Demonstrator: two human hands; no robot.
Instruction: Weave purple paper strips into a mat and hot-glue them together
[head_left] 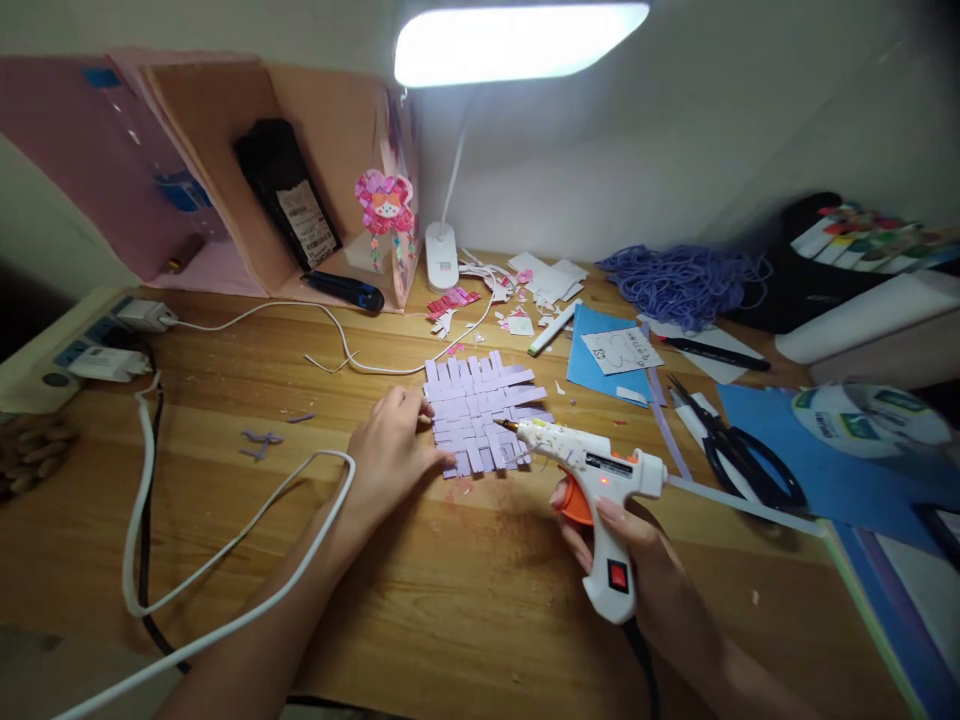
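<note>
A woven mat of lilac paper strips [472,405] lies flat on the table, with loose strip ends sticking out around its edges. At its left edge, my left hand [394,435] holds it, thumb near the lower corner and fingers higher up. In my right hand [634,540] is a white hot glue gun [600,470] with an orange trigger, gripped around its handle. A small red light glows on its body. Its nozzle points left over the right part of the mat; I cannot tell whether it touches the paper.
Black-handled scissors [739,450], blue paper [600,350] and a tape roll [870,420] lie to the right. Behind the mat are paper scraps [551,280] and purple yarn [682,280]. A white cable [247,550] loops across my left forearm. A utility knife [345,290] and power strip [45,360] stand left.
</note>
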